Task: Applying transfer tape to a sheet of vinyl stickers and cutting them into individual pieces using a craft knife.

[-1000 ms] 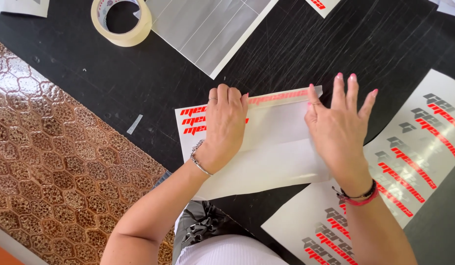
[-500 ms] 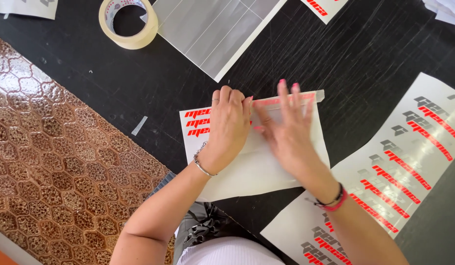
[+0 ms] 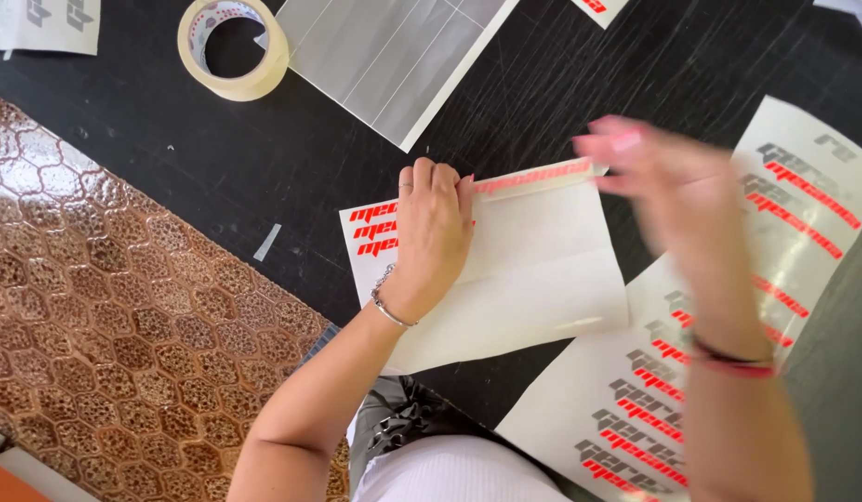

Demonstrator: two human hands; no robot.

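**Loose right hand, half-pressed film: where this could slip**

The left hand (image 3: 433, 232) lies flat, fingers together and extended, pressing down on the white sticker sheet (image 3: 505, 270) that rests on the black table (image 3: 171, 158). It grips nothing; it only pins the sheet, covering part of the red lettering at the sheet's left end. A translucent film overlay (image 3: 543, 251) covers most of the sheet, with a strip of red letters showing along its far edge.

The right hand (image 3: 677, 200) hovers to the right of the sheet, above its far right corner, blurred by motion. It looks open with fingers spread and appears to hold nothing, though the blur hides the fingertips.

Judging from this, the main risk is creasing or trapped air: only the left end of the sheet is held down, so a sweep across the film could drag the free right side and wrinkle it. A faint fold line already crosses the film.

To the right of the sheet lies a long strip of grey-and-red stickers (image 3: 729, 344); a careless stroke could nudge it. Beyond the sheet sit a tape roll (image 3: 234, 48) and a grey lined sheet (image 3: 394, 56), well apart.
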